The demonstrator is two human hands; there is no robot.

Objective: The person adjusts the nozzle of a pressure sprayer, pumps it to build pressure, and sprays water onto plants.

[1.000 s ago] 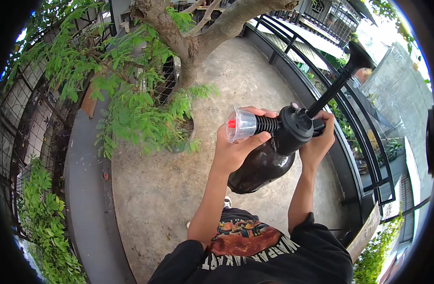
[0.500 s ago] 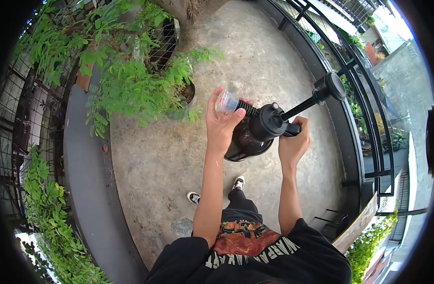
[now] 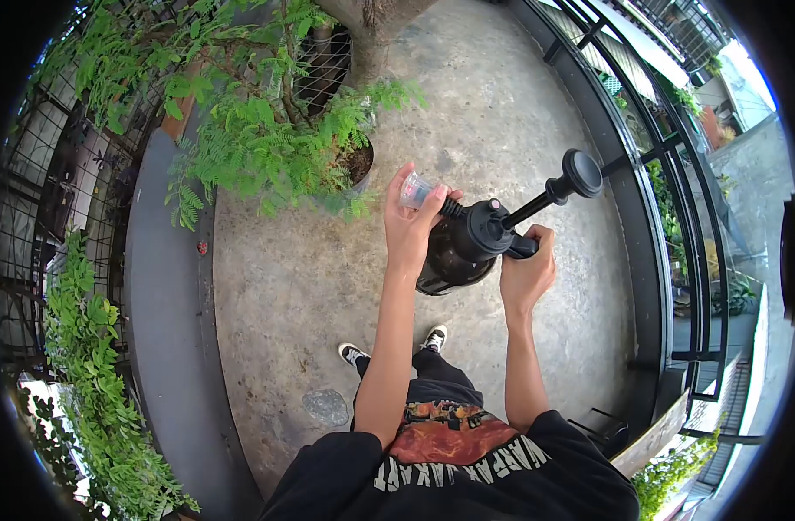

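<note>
The left hand (image 3: 408, 227) partly hides the clear cup (image 3: 413, 189), and the top edge crops the tree (image 3: 373, 43).

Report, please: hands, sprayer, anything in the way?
Left fingers around clear-tipped nozzle. Right fingers gripping handle. Black sprayer held above floor. Leafy branches leftward, not touching it.

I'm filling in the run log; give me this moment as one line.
left hand: around clear nozzle cup | right hand: on black handle | pump sprayer: held above concrete floor, plunger extended

Your left forearm (image 3: 394, 334) and right forearm (image 3: 522, 356) stretch forward, left hand (image 3: 410, 224) half-curled, right hand (image 3: 528, 276) closed in a grip.
</note>
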